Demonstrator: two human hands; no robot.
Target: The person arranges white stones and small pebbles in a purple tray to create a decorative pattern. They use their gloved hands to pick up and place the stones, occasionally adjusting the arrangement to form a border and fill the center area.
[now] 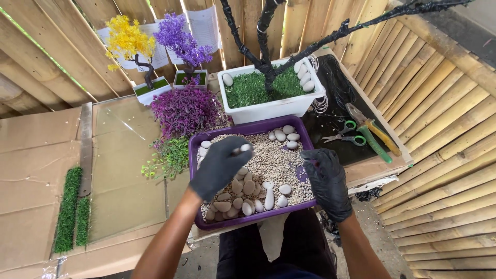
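A purple tray (306, 138) of fine gravel and smooth white and tan pebbles sits in front of me. My left hand (219, 166), in a black glove, hovers over the tray and pinches a small pale pebble (244, 149) at its fingertips. My right hand (326, 181), also gloved, rests on the tray's right rim with fingers curled over the gravel. Behind the tray stands a white planter (268, 108) with fake grass, white pebbles and a black-wrapped bare tree trunk (266, 62).
Purple fake foliage (185, 109) and green sprigs (169, 157) lie left of the tray. Small yellow (129, 41) and purple (182, 44) model trees stand behind. Scissors (343, 133) and pliers (372, 132) lie at right. Grass strips (72, 209) rest on cardboard. Bamboo walls surround.
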